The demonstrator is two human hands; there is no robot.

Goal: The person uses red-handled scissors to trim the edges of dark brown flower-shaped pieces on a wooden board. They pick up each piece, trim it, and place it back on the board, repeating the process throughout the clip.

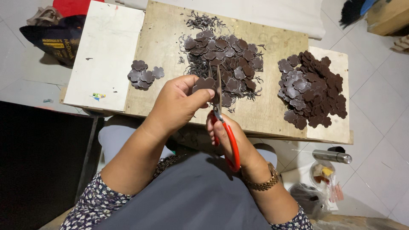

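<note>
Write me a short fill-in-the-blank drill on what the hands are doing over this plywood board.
1. The left hand pinches one dark brown ____-shaped piece.
2. The right hand works scissors with ____ handles.
3. The smallest pile lies on the ____ side of the board.
4. A gold-coloured ____ sits on the right wrist.

Missing words: flower; red; left; watch

Pale tiled floor [379,106]; plywood work board [166,51]; dark cabinet [38,166] at left.
</note>
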